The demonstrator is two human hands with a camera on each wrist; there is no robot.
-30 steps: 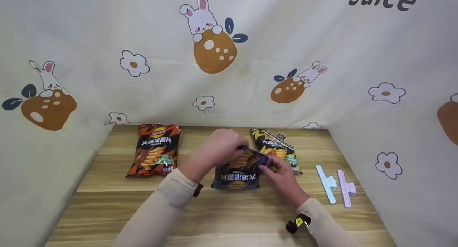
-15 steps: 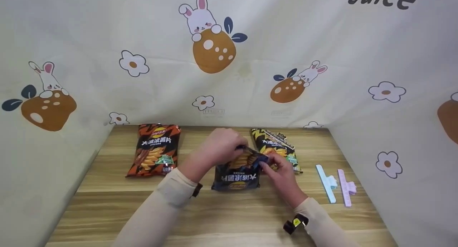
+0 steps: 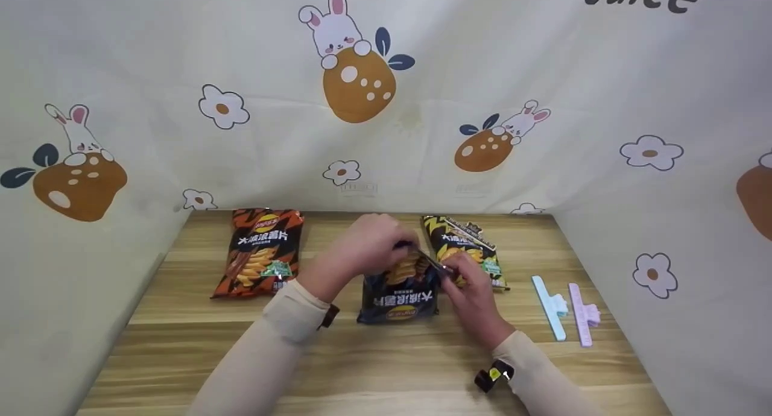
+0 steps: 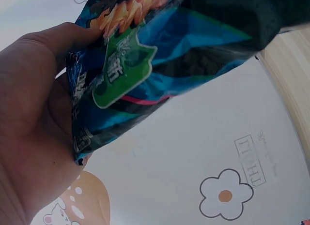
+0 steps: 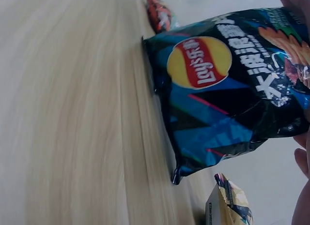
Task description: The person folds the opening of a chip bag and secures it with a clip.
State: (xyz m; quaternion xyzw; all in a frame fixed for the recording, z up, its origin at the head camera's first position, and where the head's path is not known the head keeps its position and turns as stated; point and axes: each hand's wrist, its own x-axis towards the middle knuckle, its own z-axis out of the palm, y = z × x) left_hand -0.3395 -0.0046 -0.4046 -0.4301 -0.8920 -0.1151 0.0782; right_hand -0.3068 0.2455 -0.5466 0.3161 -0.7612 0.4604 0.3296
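Note:
A dark blue bag of potato chips (image 3: 398, 298) stands at the middle of the table, its printing upside down in the head view. My left hand (image 3: 374, 244) grips the far left end of its upper edge, fingers curled over it. In the left wrist view the thumb lies along the blue bag (image 4: 160, 65), and the other fingers are hidden behind it. At the right end of that same edge, my right hand (image 3: 473, 295) pinches the bag between thumb and fingers. The right wrist view shows the yellow and red logo on the bag (image 5: 208, 104).
A red and black chip bag (image 3: 263, 253) lies at the back left. Behind my right hand is a yellow and black chip bag (image 3: 443, 235) with a slanted strip across its top. A light blue bag clip (image 3: 547, 307) and a purple one (image 3: 580, 313) lie at right.
My right hand has shifted slightly left. The bag's upper edge, bulging at its right corner before, now shows as a thinner, straighter line between my hands.

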